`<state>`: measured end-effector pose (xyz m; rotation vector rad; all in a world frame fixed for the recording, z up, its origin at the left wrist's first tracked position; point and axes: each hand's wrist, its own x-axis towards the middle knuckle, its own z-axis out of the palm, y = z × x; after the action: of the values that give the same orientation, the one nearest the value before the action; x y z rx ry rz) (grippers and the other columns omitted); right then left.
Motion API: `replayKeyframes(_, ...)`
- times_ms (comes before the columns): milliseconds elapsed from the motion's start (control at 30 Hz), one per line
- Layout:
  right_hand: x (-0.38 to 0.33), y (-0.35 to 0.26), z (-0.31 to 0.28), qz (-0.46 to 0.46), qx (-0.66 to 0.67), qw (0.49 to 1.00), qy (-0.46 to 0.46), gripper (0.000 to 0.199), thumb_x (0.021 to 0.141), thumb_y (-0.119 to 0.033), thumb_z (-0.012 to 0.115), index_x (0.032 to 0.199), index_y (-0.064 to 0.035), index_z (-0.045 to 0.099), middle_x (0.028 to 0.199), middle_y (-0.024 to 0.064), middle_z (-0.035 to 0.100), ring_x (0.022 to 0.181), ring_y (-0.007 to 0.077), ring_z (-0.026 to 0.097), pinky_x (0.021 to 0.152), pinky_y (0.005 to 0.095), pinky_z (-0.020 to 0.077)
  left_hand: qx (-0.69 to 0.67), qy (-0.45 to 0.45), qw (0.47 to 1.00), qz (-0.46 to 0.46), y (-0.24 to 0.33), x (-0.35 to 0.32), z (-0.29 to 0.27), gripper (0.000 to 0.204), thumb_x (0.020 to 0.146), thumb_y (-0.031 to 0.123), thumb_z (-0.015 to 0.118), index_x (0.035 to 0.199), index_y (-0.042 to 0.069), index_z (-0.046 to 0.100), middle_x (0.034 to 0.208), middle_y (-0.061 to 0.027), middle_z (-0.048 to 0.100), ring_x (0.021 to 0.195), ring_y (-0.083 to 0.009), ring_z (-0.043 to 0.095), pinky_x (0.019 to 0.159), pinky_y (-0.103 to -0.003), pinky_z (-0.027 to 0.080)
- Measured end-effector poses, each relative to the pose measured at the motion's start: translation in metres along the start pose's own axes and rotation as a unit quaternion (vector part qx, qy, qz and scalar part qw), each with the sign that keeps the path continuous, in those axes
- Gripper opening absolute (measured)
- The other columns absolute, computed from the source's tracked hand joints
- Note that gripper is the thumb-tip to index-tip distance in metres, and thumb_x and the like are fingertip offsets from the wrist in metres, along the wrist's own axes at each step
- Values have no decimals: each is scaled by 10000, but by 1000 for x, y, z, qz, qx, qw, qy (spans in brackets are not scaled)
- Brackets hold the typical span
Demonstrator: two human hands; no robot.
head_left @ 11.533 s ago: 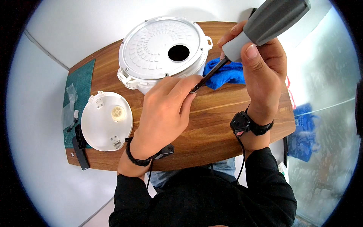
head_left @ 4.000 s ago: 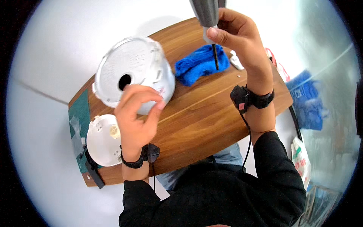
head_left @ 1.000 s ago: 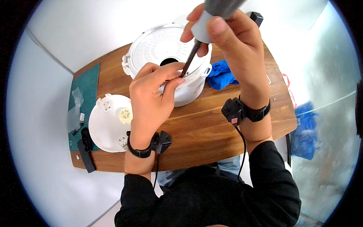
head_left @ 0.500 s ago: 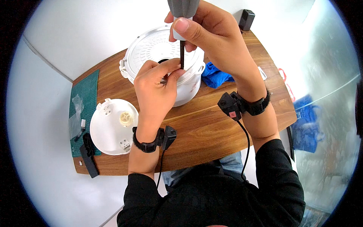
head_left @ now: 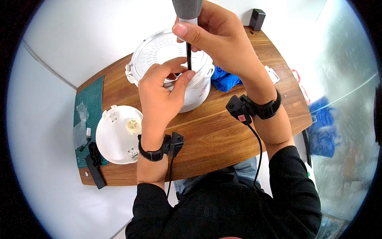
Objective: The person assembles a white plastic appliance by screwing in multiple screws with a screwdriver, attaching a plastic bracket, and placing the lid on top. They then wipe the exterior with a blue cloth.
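Observation:
A screwdriver (head_left: 189, 51) with a grey and white handle and a dark shaft stands nearly upright over a white rice cooker (head_left: 195, 97). My right hand (head_left: 219, 38) is closed round the lower part of its handle. Down at the tip, the thumb and index finger of my left hand (head_left: 161, 89) close about the end of the shaft. Whether a screw sits between those fingertips cannot be made out. Behind my hands lies the cooker's round lid part (head_left: 157, 49), ringed by a metal-looking rim; my left hand hides part of its near edge.
A round white cover (head_left: 115, 139) with a cream-coloured valve lies left of my left forearm. It overlaps a green cutting mat (head_left: 89, 99) bearing a plastic bag (head_left: 81, 115). A black strap (head_left: 94, 171) is near the table's left edge; a blue cloth (head_left: 226, 79) sits right of the cooker.
The screwdriver and my right hand have shifted slightly left. My left index finger has curled and sits a little farther from the thumb. The whole view has moved slightly.

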<state>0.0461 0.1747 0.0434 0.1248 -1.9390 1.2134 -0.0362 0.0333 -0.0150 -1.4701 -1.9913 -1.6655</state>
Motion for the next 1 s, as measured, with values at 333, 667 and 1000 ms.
replayKeyframes(333,3,0,7,13,-76,997,5,488,841,-381,796,1024,41,633,756,54,639,691,102,597,595,250,485,-49,-18,996,-72,-2,9,7,97,814,84,770,881,15,759,772,-105,735,637,-168,670,609,-275,505)
replayKeyframes(667,-5,15,-5,16,153,987,-50,384,1044,-260,494,1313,-3,592,1074,134,712,1013,190,670,856,312,519,-77,-42,995,-35,-14,9,10,121,881,55,666,958,23,754,781,-134,725,663,-228,689,615,-310,507)
replayKeyframes(1000,0,19,10,27,88,995,42,376,799,-230,845,958,6,597,782,34,613,683,84,578,556,228,496,-71,-58,994,-67,-1,14,1,167,861,129,740,970,3,734,759,-87,725,664,-142,658,605,-282,499)
